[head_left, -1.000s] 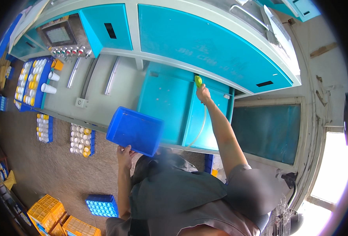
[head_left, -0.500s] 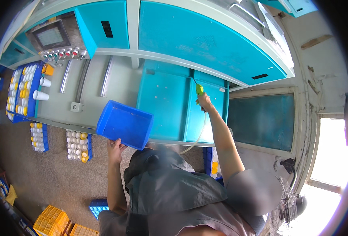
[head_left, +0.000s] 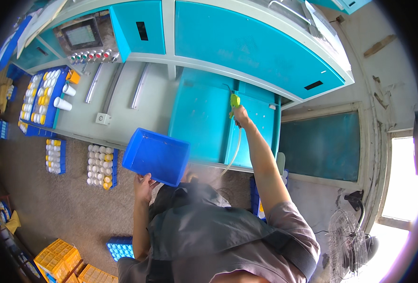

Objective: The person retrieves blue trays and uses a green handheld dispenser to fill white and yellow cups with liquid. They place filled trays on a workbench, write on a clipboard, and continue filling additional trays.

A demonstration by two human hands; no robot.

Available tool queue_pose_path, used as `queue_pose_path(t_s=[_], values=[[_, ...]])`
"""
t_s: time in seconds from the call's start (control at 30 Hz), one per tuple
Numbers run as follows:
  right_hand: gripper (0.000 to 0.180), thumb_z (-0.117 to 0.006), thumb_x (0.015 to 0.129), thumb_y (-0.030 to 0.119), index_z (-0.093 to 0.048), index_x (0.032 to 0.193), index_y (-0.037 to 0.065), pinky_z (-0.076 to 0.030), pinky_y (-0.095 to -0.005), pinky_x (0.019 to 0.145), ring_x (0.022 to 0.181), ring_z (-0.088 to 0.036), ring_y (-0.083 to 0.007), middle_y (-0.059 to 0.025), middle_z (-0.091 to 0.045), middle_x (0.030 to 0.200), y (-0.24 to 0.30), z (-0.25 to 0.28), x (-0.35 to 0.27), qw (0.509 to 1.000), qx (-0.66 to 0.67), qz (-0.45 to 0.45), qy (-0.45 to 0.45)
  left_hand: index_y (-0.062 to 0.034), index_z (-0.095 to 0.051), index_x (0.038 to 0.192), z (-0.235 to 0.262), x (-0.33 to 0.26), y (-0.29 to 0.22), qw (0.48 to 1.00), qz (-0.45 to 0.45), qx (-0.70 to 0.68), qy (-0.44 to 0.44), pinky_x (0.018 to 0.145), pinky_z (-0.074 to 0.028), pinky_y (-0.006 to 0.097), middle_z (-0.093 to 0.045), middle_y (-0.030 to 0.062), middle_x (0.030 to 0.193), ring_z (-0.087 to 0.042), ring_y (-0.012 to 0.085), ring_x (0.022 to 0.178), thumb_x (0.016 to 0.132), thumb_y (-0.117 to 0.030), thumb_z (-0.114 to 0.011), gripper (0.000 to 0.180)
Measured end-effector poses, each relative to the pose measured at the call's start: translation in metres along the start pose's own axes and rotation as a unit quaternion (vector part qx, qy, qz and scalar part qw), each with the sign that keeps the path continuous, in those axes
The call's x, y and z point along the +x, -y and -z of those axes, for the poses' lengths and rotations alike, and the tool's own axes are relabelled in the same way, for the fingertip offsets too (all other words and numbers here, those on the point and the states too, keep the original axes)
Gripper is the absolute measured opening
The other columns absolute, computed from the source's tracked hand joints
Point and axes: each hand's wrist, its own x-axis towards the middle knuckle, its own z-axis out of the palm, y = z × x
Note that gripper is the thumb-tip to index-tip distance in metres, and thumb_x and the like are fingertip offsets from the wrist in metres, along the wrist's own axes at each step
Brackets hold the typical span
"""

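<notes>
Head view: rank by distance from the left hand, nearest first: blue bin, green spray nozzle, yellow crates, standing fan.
1. blue bin: held at its near edge by the left hand.
2. yellow crates: on the floor, lower left.
3. green spray nozzle: upper right, in the right hand; close call with the crates.
4. standing fan: far right, by the bright doorway.

Empty blue bin (head_left: 156, 157) tilted; green nozzle (head_left: 235, 100) with pale hose
</notes>
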Motion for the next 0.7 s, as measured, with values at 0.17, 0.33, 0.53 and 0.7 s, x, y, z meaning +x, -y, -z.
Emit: queue_pose_path(t_s=[0.17,0.33,0.53,0.7], values=[[0.039,-0.043,0.102,0.033,-0.061,0.093,-0.001,-0.038,-0.0333,0.032,0.037,-0.047,-0.0162,-0.0039,-0.049,0.055,-0.015,-0.002,0.009,0.992,0.117,0.032,-0.035,-0.0053,-0.043,0.124,0.03,-0.039,0.019,1.0,-0.014,0.001,-0.009,0.076,-0.062,0.047,-0.059,0.011,0.102,-0.065,0.0217,0.082,0.092,-0.007,-0.056,0.034],[0.038,-0.043,0.102,0.033,-0.061,0.094,0.0,-0.034,-0.0326,0.032,0.036,-0.042,-0.0156,-0.0024,-0.045,0.053,-0.034,0.0,0.012,0.966,0.255,0.032,-0.022,-0.006,-0.043,0.125,0.055,-0.07,0.03,0.997,-0.026,0.004,-0.074,0.08,-0.059,0.051,-0.062,0.0121,0.106,-0.068,0.0251,0.087,0.093,-0.007,-0.054,0.034],[0.039,-0.042,0.103,0.034,-0.057,0.099,-0.002,-0.034,-0.0297,0.031,0.035,-0.043,-0.0136,-0.0038,-0.049,0.056,-0.056,0.032,-0.042,0.981,0.173,0.08,0.023,-0.0062,-0.042,0.127,0.069,-0.073,0.026,0.997,-0.038,-0.042,-0.046,0.081,-0.059,0.052,-0.061,0.0124,0.107,-0.068,0.0256,0.09,0.094,-0.006,-0.052,0.035],[0.034,-0.051,0.1,0.029,-0.05,0.111,-0.003,-0.043,-0.0337,0.034,0.041,-0.056,-0.0205,-0.0142,-0.071,0.082,-0.11,0.04,-0.138,0.986,-0.105,0.11,0.064,-0.0077,-0.041,0.131,0.075,-0.049,0.022,0.996,-0.042,-0.067,-0.048,0.082,-0.06,0.052,-0.061,0.0122,0.106,-0.067,0.0234,0.089,0.094,-0.003,-0.05,0.038]])
